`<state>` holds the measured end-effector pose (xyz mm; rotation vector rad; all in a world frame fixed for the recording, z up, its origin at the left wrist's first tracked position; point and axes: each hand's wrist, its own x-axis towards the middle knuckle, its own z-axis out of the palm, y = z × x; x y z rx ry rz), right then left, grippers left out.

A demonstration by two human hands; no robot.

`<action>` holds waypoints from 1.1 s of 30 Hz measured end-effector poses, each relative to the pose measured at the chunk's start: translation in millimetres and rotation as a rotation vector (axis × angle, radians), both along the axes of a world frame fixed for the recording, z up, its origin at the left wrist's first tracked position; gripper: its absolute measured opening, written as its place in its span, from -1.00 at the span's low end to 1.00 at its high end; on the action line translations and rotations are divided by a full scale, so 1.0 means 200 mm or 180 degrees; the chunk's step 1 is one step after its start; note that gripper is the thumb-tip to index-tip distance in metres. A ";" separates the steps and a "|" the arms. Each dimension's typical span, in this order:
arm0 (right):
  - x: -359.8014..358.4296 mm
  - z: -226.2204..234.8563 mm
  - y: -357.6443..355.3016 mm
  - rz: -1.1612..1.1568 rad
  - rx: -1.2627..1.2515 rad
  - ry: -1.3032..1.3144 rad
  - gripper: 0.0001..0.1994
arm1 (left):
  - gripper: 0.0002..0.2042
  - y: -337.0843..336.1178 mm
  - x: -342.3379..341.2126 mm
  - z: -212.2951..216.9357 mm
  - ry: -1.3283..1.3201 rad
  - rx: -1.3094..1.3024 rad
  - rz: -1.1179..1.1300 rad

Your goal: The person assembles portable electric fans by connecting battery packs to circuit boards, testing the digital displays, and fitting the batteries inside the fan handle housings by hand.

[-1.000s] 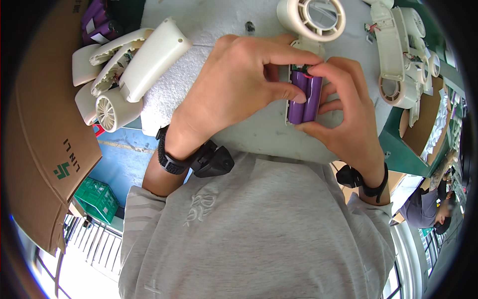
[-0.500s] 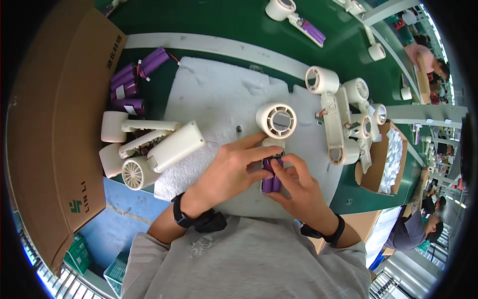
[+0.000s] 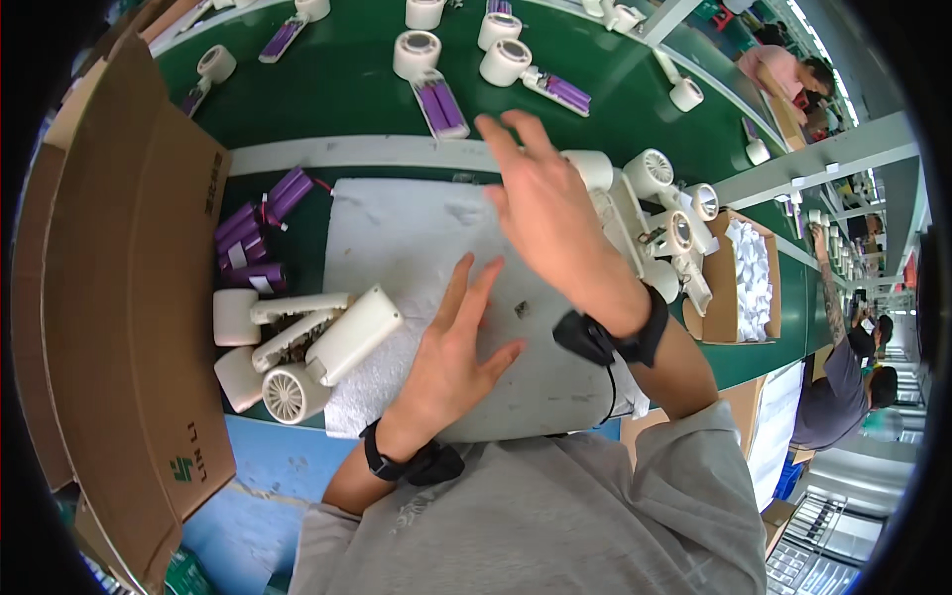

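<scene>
My right hand [image 3: 550,213] reaches out over the far edge of the grey-white foam mat [image 3: 397,228], fingers apart, holding nothing. Just left of its fingertips, a white handheld fan body [image 3: 417,55] lies on the green belt, its purple battery cells [image 3: 437,103] showing in the handle. The handle end rests by the white rail [image 3: 327,151]. Over the middle of the mat hovers my left hand [image 3: 446,367], open and without anything in it. White fan parts [image 3: 355,335] are stacked at the mat's left side.
Purple battery packs [image 3: 240,236] lie behind the left stack, beside a tall cardboard box [image 3: 129,288]. More fan housings [image 3: 650,174] are piled on the right, near a small carton [image 3: 729,288] of white pieces. Other fans [image 3: 506,61] sit on the belt. Co-workers are at far right.
Both hands have let go of the fan with purple cells, which has left the mat. My right hand has moved forward to the belt; my left has opened. The view has shifted.
</scene>
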<state>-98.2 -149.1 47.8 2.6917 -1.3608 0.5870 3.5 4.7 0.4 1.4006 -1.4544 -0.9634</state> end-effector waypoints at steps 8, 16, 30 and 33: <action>-0.38 0.53 -0.51 0.0086 0.2126 -0.0755 -0.53 | -0.35 0.01 0.01 -0.01 -0.0495 -0.0325 -0.0244; -1.31 0.10 -1.82 -0.1808 0.0277 0.1313 -0.24 | -0.54 -0.04 0.03 -0.02 -0.0247 -0.0171 -0.0313; -1.77 -0.28 -2.28 -0.1893 0.0842 0.1352 -0.53 | -0.66 -0.10 0.03 -0.02 -0.0130 -0.0025 -0.0224; -1.48 -0.13 -2.29 -0.1282 0.0706 0.0534 -0.56 | -0.66 -0.11 0.04 -0.02 -0.0181 -0.0142 -0.0245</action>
